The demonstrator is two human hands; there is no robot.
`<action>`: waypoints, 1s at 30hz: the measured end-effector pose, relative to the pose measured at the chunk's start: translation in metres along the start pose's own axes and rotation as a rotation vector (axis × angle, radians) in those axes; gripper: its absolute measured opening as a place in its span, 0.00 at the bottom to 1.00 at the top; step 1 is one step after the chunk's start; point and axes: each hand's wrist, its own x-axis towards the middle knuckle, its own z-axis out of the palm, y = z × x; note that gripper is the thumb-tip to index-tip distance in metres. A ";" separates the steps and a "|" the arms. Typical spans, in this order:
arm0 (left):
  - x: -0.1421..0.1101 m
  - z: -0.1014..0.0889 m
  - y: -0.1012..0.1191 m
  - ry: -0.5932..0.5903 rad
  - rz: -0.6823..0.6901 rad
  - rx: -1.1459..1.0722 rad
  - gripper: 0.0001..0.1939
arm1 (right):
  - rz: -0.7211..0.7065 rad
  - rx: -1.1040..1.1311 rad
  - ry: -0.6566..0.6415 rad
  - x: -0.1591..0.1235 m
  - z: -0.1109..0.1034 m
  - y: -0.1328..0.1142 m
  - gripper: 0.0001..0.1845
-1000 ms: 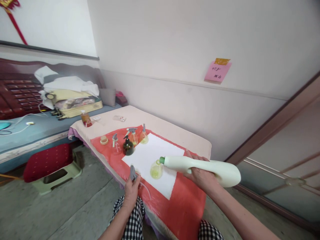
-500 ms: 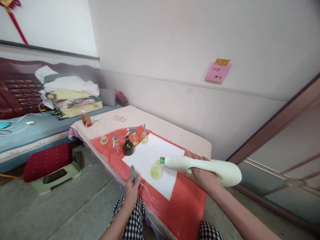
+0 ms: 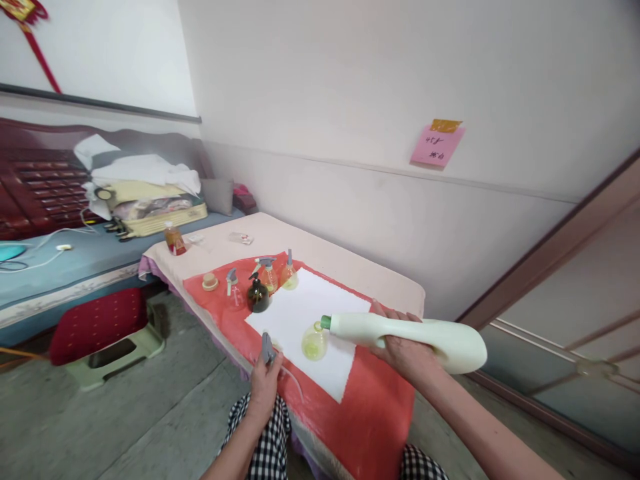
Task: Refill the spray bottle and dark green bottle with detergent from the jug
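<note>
In my right hand [image 3: 403, 343] is a large pale green jug [image 3: 360, 328], gripped by its handle and tipped on its side. Its dark green spout [image 3: 325, 322] is at the mouth of a round clear bottle [image 3: 314, 343], which has yellowish liquid in its lower part. That bottle stands on a white sheet [image 3: 327, 300] laid over red plastic [image 3: 373, 413]. My left hand [image 3: 265, 387] is closed on a grey spray head [image 3: 268, 348] near the table's front edge, its thin clear tube trailing to the right.
Several spray bottles [image 3: 289, 273] and a dark green pump bottle [image 3: 258, 295] stand left of the sheet. A round beige lid [image 3: 210, 282] lies nearby. Farther back is a bottle of amber liquid [image 3: 175, 239]. A red-topped stool [image 3: 103, 327] is on the floor at left.
The view has shifted very slightly. Both hands, the tipped jug and the round bottle keep the same places relative to one another.
</note>
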 end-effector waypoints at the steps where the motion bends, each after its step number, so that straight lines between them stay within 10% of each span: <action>1: 0.000 0.000 0.000 -0.006 -0.004 -0.003 0.33 | -0.003 0.003 -0.005 0.001 -0.001 0.000 0.40; 30: 0.006 0.000 -0.018 -0.060 -0.044 -0.021 0.37 | -0.036 0.020 0.022 0.006 -0.007 0.000 0.44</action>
